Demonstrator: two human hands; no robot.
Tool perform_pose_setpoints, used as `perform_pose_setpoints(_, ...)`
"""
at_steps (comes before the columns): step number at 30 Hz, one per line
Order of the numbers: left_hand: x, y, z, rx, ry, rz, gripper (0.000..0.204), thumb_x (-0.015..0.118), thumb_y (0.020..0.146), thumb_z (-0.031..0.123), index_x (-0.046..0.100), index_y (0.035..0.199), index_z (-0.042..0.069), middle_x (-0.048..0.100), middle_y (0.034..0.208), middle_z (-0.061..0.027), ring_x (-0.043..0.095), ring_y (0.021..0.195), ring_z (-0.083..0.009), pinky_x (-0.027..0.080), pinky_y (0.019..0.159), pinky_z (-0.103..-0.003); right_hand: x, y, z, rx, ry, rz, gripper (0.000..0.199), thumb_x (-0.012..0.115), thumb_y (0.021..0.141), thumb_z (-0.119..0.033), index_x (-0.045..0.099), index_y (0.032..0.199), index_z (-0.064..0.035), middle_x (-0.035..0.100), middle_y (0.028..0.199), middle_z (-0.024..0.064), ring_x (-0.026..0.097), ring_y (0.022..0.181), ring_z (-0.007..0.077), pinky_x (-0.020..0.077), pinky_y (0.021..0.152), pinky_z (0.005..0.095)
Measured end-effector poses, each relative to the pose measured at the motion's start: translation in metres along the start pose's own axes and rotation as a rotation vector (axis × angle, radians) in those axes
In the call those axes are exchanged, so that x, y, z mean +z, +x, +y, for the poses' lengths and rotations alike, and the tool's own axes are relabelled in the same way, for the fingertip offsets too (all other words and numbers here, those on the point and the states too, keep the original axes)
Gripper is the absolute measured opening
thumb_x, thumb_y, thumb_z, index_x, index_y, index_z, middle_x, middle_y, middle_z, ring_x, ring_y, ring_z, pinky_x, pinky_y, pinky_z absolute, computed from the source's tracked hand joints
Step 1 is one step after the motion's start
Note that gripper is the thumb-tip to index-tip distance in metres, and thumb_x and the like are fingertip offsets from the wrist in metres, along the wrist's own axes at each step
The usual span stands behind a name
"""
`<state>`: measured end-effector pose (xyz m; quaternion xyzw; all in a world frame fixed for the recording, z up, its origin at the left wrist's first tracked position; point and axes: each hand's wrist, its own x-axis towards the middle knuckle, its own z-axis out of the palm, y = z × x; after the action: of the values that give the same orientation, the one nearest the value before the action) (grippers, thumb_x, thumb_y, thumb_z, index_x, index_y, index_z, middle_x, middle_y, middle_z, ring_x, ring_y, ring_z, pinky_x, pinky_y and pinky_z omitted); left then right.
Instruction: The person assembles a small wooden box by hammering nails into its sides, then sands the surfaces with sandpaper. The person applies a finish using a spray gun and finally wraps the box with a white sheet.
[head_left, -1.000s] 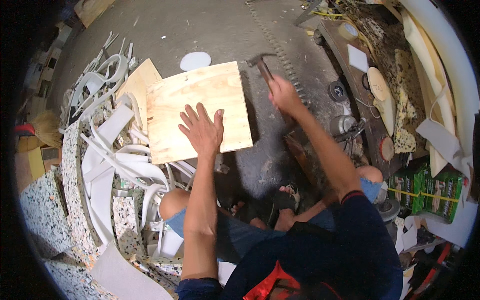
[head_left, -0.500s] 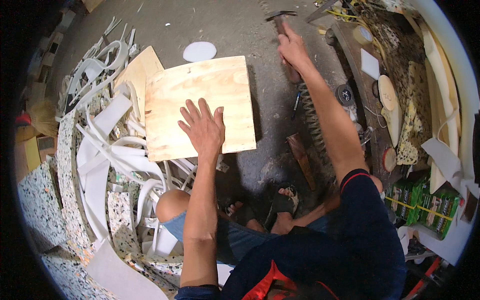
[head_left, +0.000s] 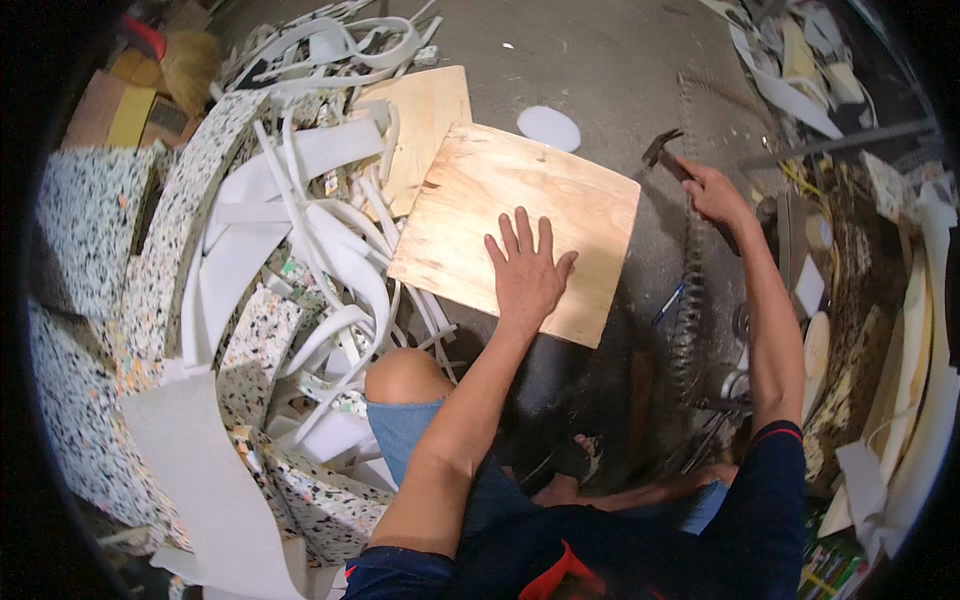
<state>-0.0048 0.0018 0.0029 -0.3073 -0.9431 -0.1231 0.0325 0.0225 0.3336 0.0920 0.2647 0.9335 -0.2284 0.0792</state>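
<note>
My left hand (head_left: 528, 273) lies flat, fingers spread, on a square plywood board (head_left: 470, 210) that rests on the concrete floor. My right hand (head_left: 712, 190) is closed around the handle of a hammer (head_left: 664, 152), whose dark head hovers just past the board's right edge. A second, smaller plywood piece (head_left: 428, 125) lies partly under the board at its far left. My bare knee (head_left: 402, 377) is bent below the board.
Heaps of white foam strips (head_left: 300, 240) and speckled foam blocks (head_left: 130, 300) crowd the left side. A round white disc (head_left: 548, 128) lies on the floor beyond the board. Cluttered scraps, tools and a saw-toothed strip (head_left: 688, 320) fill the right side.
The view has turned, so the board now sits tilted. My right hand with the hammer has come down from the far side toward the board's right edge. My left hand stays flat on the board.
</note>
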Motion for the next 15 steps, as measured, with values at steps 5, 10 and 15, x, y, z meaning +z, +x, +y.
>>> perform_pose_setpoints(5,0.000,-0.001,-0.004,-0.018,-0.125,0.091,0.065,0.054,0.098,0.052,0.048,0.145,0.007,0.032,0.158,-0.0241,0.025,0.147,-0.0451,0.023,0.114,-0.066,0.031,0.052,-0.119,-0.635,0.042,0.243,0.058,0.056,0.087,-0.009,0.053,0.145,-0.0097,0.070,0.118,0.0237,0.069,0.103,0.0344,0.0527,0.089,0.0423)
perform_pose_setpoints(10,0.004,0.002,-0.009,-0.057,-0.143,0.024,0.062,0.050,0.100,0.053,0.049,0.145,0.010,0.030,0.161,-0.0201,0.024,0.149,-0.0412,0.025,0.115,-0.064,0.054,0.123,-0.241,-0.587,-0.108,0.038,0.050,0.057,0.090,-0.013,0.058,0.140,-0.0140,0.068,0.121,0.0214,0.068,0.104,0.0386,0.0529,0.093,0.0436)
perform_pose_setpoints(15,0.003,0.006,-0.010,-0.057,-0.103,-0.046,0.063,0.044,0.102,0.053,0.044,0.150,0.011,0.026,0.162,-0.0196,0.021,0.151,-0.0406,0.023,0.116,-0.063,0.047,0.139,-0.294,-0.626,0.096,0.362,0.049,0.055,0.092,-0.014,0.059,0.141,-0.0180,0.071,0.111,0.0236,0.071,0.086,0.0373,0.0573,0.079,0.0433)
